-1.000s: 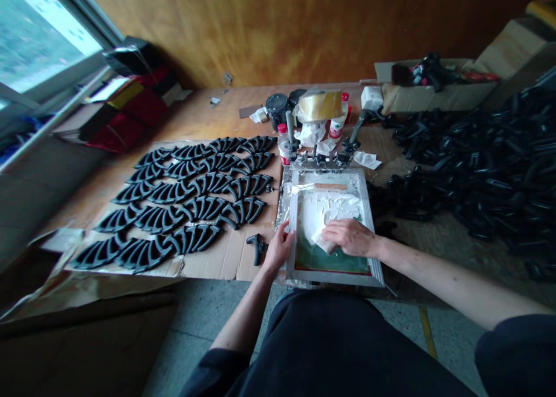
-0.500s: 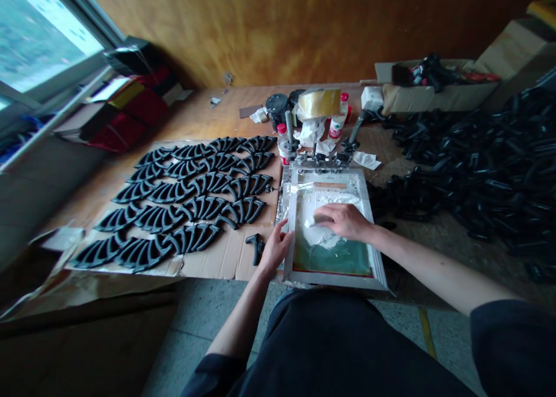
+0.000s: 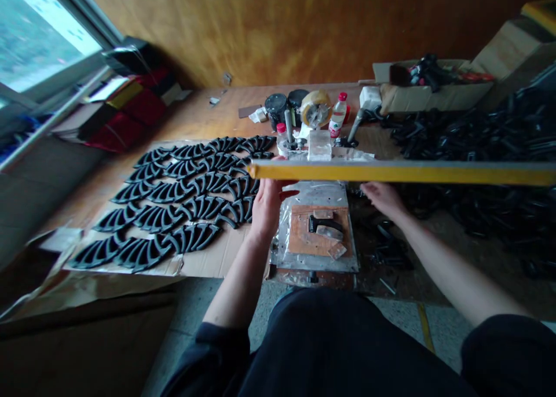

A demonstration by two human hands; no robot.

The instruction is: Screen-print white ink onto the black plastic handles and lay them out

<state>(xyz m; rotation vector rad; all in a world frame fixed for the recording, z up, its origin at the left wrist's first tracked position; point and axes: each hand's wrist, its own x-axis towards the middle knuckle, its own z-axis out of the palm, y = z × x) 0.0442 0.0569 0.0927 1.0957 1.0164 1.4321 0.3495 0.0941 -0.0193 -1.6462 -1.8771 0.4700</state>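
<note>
The screen-printing frame (image 3: 391, 172) is tilted up and seen nearly edge-on, a long silver and yellow bar. My left hand (image 3: 266, 209) is under its left end, fingers closed at the edge, thumb stretched out to the right. Below the frame, a curved black plastic handle (image 3: 326, 223) sits on a wooden block (image 3: 299, 235) fixed to the metal base plate (image 3: 343, 197). My right hand (image 3: 384, 200) is right of the plate, beside the black pile. Its fingertips are blurred and partly behind the frame, so any grip is unclear.
Rows of black handles (image 3: 150, 217) lie on cardboard at the left. A heap of black parts (image 3: 469, 136) covers the right side. Red-capped bottles (image 3: 337, 116), dark tubs (image 3: 276, 109) and a tape roll (image 3: 316, 109) stand behind; an open carton (image 3: 417, 96) is at the back right.
The frame has swung up from the base plate, uncovering the block and black handle. My left hand has moved up with its edge. My right hand has left the white ink and shifted right.
</note>
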